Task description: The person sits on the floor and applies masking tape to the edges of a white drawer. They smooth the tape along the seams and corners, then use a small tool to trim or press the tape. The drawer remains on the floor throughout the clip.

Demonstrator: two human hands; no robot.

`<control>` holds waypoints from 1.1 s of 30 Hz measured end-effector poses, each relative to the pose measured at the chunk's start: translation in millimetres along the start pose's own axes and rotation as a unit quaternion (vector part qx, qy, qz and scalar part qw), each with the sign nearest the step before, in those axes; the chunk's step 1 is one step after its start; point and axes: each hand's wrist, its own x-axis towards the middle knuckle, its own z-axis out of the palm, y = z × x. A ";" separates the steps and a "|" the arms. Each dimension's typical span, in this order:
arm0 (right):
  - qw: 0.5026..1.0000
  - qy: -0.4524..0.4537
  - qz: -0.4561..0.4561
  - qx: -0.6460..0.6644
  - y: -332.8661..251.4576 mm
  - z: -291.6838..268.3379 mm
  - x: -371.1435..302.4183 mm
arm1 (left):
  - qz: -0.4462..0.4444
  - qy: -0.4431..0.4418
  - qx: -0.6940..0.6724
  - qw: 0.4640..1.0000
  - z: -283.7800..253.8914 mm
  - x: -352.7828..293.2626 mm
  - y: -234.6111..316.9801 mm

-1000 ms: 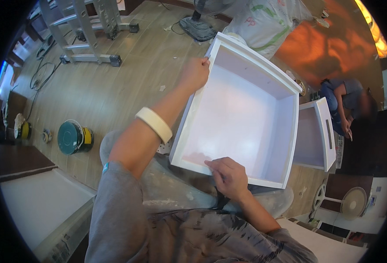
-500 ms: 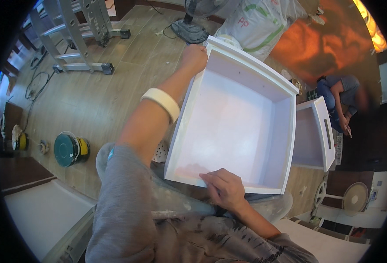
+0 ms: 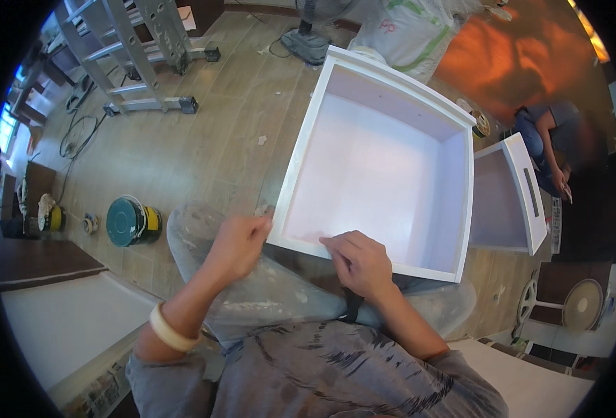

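Observation:
A white drawer [image 3: 374,167] rests tilted across my lap, its open inside facing up. My right hand [image 3: 362,261] is closed over the middle of its near edge, fingertips just inside the rim. At the near left corner, my left hand [image 3: 241,244] has its fingers pinched together against the outer side; whatever they hold, if anything, is hidden. An off-white ring like a tape roll [image 3: 172,329] sits round my left forearm. Paint marks cover my trouser legs [image 3: 273,289].
A second white drawer [image 3: 506,195] with a dark handle stands at the right, near a crouching person [image 3: 548,143]. On the floor at left are a green bucket [image 3: 132,221] and a cable [image 3: 78,136]. Farther off stand a metal ladder [image 3: 130,63] and a fan base [image 3: 303,47].
My left hand has come back along the drawer's left side, from the far corner to the near one. My right hand stays on the near edge. The view has shifted slightly.

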 end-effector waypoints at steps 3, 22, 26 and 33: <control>0.999 -0.005 0.016 0.033 0.6 -0.3 -1.1 | -0.011 -0.032 -0.013 0.999 -31.4 -41.6 -11.8; 0.969 -0.069 0.154 0.180 -9.5 -0.8 39.3 | 0.083 0.088 -0.544 0.831 -73.9 184.3 33.8; 0.948 -0.131 0.189 0.220 17.4 -9.3 52.9 | 0.052 0.081 -0.494 0.864 -50.5 215.5 15.7; 0.817 -0.207 0.258 0.473 31.1 23.9 78.8 | 0.060 0.051 -0.346 0.935 -27.8 231.2 33.9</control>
